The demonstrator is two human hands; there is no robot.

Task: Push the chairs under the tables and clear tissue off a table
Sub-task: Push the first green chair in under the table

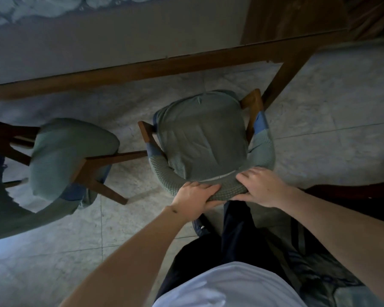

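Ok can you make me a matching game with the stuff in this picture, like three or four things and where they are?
Things:
1. left hand
2. middle chair
3. second chair
4. table

Places:
A. off to the left side, angled
B. gripping the chair's padded backrest, beside the right hand
C. running across the top, its wooden edge above the chairs
D. straight in front of the person, seat not yet under the table

Pairs: 1-B, 2-D, 3-A, 4-C
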